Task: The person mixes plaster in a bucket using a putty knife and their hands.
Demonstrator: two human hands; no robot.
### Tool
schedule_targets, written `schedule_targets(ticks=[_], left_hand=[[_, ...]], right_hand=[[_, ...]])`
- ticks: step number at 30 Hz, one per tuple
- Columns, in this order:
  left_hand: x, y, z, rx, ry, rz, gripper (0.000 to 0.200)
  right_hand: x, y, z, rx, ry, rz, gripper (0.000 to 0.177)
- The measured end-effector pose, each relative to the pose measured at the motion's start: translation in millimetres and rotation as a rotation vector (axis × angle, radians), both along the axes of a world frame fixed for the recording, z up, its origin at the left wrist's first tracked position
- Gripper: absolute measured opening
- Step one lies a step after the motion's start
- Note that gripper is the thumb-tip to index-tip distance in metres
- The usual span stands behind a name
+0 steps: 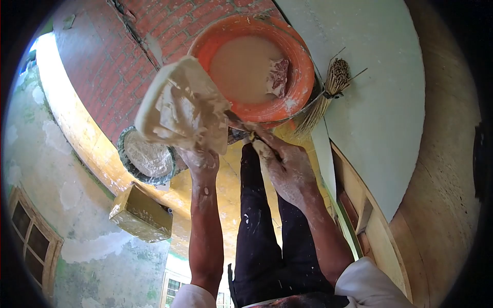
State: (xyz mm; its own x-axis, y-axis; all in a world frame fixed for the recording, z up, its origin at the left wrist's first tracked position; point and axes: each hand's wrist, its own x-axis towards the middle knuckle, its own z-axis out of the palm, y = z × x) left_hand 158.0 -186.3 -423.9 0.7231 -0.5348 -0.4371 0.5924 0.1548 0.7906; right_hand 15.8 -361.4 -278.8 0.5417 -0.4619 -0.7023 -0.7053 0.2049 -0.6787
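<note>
My left hand (200, 160) is closed on a white, rounded plastic piece (149, 105) smeared with wet white plaster; its fingers are mostly hidden beneath. My right hand (290, 172), powdered white, is closed round the handle of a putty knife (236, 119), whose blade meets the plaster at the near right edge. Just beyond stands an orange basin (205, 46) of cloudy water, with a red and white crumpled item (278, 78) at its right side. Left of my left hand is a dark bucket (122, 154) with whitish material inside.
A bundle of thin sticks (336, 82) is tied beside the basin, over a large pale board (380, 102) on the right. A dusty yellow box (141, 214) sits at lower left. Red brick-patterned flooring (108, 66) lies behind the basin. A patchy wall (102, 262) stands left.
</note>
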Motion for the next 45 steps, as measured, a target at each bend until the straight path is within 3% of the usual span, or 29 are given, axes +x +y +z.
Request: schedule_targets(ticks=[4, 6, 7, 9, 10, 12, 14, 16, 18, 19, 21, 22, 25, 29, 31, 32, 33, 35, 36, 43, 44, 45], left_hand=[[-2, -19, 25, 0.099, 0.164, 0.183, 0.067], [14, -7, 14, 0.139, -0.261, -0.340, 0.087], [12, -9, 16, 0.138, -0.260, -0.342, 0.087], [9, -17, 23, 0.292, -0.349, -0.233, 0.096], [8, -15, 21, 0.291, -0.352, -0.232, 0.096], [1, -5, 18, 0.137, -0.177, -0.008, 0.092], [0, -23, 42, 0.107, -0.166, 0.017, 0.086], [3, -19, 41, 0.082, -0.155, 0.041, 0.081], [11, 5, 13, -0.084, 0.094, -0.101, 0.092], [8, -11, 29, -0.081, 0.093, -0.098, 0.092], [-2, -48, 55, 0.042, -0.019, -0.029, 0.070], [-1, -52, 51, -0.014, 0.234, 0.147, 0.064], [-6, -48, 42, -0.001, 0.229, 0.211, 0.066], [-1, -56, 73, -0.165, 0.222, 0.181, 0.069], [10, -50, 76, 0.193, 0.013, 0.127, 0.076], [11, -38, 69, 0.081, 0.226, 0.133, 0.079], [7, -37, 65, 0.085, 0.227, 0.133, 0.079], [0, -41, 55, -0.065, 0.194, 0.083, 0.055], [-1, -42, 55, -0.066, 0.194, 0.081, 0.055], [8, -59, 70, -0.326, 0.348, -0.016, 0.058], [9, -68, 81, -0.308, 0.357, 0.017, 0.061], [9, -73, 88, -0.288, 0.367, 0.052, 0.068]], right_hand=[[-1, -4, 16, 0.069, 0.034, 0.082, 0.047], [2, 0, 19, 0.141, -0.029, 0.121, 0.047], [5, 1, 20, 0.141, -0.028, 0.119, 0.047], [14, 2, 21, 0.115, -0.017, 0.165, 0.046], [19, 1, 21, 0.220, 0.029, 0.096, 0.046], [16, -5, 14, 0.327, 0.062, 0.072, 0.045], [15, -5, 12, 0.435, 0.091, 0.049, 0.044], [15, -1, 17, 0.221, 0.037, 0.175, 0.043], [14, 8, 9, 0.111, -0.008, 0.160, 0.044], [14, 14, 6, 0.005, -0.058, 0.144, 0.045], [25, 29, 2, -0.108, -0.068, 0.093, 0.045], [27, 34, 0, -0.220, -0.075, 0.045, 0.046], [21, 43, -7, -0.447, -0.077, 0.042, 0.047], [-8, 29, -4, -0.483, 0.042, 0.150, 0.047], [-14, 8, -4, -0.298, -0.009, -0.123, 0.048], [-14, 7, 3, -0.188, -0.007, -0.170, 0.046], [-8, 7, 11, -0.184, -0.006, -0.171, 0.046], [1, 9, 21, -0.130, -0.105, 0.033, 0.045], [1, 12, 17, -0.182, -0.049, 0.169, 0.044], [-7, -4, 9, -0.413, 0.030, 0.275, 0.042], [-7, -2, 10, -0.415, 0.031, 0.276, 0.042], [-6, 2, 13, -0.423, -0.048, 0.120, 0.042]])
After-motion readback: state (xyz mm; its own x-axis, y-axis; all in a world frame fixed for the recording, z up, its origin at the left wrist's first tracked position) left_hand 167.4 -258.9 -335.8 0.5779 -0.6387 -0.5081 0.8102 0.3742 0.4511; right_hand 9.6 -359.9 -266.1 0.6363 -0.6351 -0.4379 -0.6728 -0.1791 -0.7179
